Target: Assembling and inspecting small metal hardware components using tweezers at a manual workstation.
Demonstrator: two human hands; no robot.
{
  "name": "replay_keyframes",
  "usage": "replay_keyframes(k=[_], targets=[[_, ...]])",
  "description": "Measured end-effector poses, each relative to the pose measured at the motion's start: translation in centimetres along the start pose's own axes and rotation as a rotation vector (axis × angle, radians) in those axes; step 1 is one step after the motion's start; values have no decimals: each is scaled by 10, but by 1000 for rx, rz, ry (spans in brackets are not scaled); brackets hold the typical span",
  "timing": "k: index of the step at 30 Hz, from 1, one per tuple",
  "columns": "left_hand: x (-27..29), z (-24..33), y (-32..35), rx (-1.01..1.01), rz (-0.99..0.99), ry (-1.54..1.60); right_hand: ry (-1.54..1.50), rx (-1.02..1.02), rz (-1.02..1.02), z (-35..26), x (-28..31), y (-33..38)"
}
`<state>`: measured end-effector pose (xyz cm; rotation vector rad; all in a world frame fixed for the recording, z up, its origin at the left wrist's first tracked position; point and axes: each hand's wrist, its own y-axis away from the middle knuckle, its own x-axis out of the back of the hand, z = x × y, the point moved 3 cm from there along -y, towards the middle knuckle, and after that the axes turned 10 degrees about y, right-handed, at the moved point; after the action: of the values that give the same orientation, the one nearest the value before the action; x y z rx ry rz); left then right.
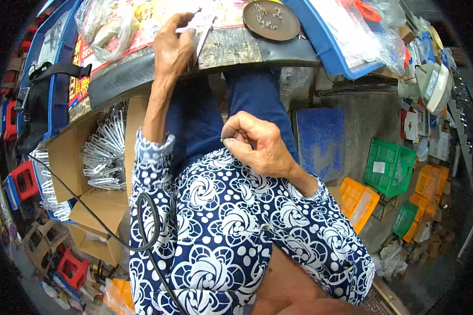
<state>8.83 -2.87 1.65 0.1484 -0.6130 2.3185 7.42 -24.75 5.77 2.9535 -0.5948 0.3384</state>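
My left hand [173, 48] reaches over the table's front edge, its index finger and thumb apart with nothing visible between them. Just right of its thumb lies a slim white pointed piece [205, 35]; a small dark-tipped piece [197, 10] is beyond the fingertips. Above my lap, my right hand [260, 144] is closed in a pinch. Something tiny may be at its fingertips, but I cannot make it out. A round brown dish [257, 30] holding small shiny metal bits [267, 17] sits on the table to the right of my left hand.
Blue trays [331, 58] flank the worktop, with a clear plastic bag [110, 37] at left. Under the table, a cardboard box [68, 170] holds many silvery-white slim parts [108, 152]. A black cable [100, 223] crosses my left side. Green [389, 165] and orange crates [358, 202] stand at right.
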Motion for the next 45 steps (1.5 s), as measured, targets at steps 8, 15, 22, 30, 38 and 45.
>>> replay_keyframes(k=[8,15,22,30,38,45], targets=[[43,123,46,-113,-96,686,25,303,22,-48,18,19],[48,206,77,-593,-569,688,61,575,78,-82,24,32],[116,181,83,-565,-620,725,45,568,239,-74,16,33],[41,206,39,-589,-740,700,89,598,255,-68,24,37],[49,247,26,-700,-743,575,203,813,120,-88,29,31],[53,286,38,-784,-764,551,-135,699,198,-131,39,41]])
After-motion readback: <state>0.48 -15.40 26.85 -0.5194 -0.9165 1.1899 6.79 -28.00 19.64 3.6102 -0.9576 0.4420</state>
